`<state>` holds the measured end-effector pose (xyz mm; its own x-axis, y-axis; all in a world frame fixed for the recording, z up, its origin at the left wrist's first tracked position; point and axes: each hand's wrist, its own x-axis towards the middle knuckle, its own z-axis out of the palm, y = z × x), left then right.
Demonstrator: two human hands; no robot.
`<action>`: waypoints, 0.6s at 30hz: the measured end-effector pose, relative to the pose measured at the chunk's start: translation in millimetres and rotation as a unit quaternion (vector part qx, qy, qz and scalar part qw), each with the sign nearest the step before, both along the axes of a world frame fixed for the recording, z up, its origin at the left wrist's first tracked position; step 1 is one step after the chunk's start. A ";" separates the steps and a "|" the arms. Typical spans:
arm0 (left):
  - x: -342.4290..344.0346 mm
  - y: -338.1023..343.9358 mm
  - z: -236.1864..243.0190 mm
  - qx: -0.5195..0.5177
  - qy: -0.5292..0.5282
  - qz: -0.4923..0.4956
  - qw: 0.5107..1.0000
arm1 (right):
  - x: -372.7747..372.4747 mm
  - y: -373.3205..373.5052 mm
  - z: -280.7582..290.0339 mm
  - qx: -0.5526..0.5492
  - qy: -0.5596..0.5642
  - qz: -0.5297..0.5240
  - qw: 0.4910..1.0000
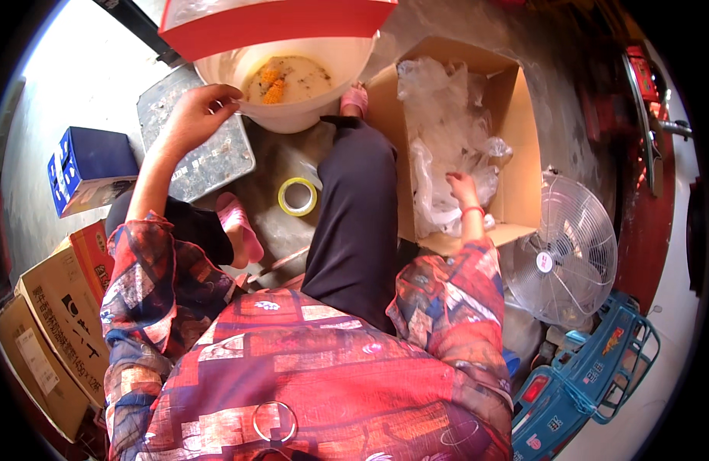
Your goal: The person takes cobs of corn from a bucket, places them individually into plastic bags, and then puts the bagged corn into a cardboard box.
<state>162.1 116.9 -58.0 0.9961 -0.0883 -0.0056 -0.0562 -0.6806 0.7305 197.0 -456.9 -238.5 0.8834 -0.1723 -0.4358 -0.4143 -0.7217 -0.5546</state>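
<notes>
My left hand (202, 114) is by the left rim of a white basin (284, 114), its bent fingers apart and no object visible in them. Cloudy liquid with dark bits and orange textured lumps (273, 83) lies in the basin. My right hand (463, 190) reaches into an opened cardboard box (523, 165), its fingers closed against a crumpled clear plastic bag (443, 146). More such plastic fills the box. A red panel (278, 29) covers the basin's far side from view.
A roll of yellow tape (297, 197) lies on the floor between my feet. Beside the basin is a worn grey board (193, 138). A blue box (93, 170) and cartons (62, 315) stand left; a fan (566, 253) and a blue toy-like vehicle (581, 384) stand right.
</notes>
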 end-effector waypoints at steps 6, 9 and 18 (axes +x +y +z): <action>-1.1 5.0 -4.4 0.004 0.073 0.015 0.997 | 17.7 26.1 -33.4 -0.100 -0.069 0.020 0.992; 0.0 6.0 -6.1 -0.008 0.095 0.031 0.995 | 29.8 31.2 -30.7 -0.141 -0.141 -0.008 0.980; 1.0 4.7 -8.3 -0.003 0.125 0.052 0.991 | 67.0 4.9 -41.6 -0.237 -0.166 0.043 0.956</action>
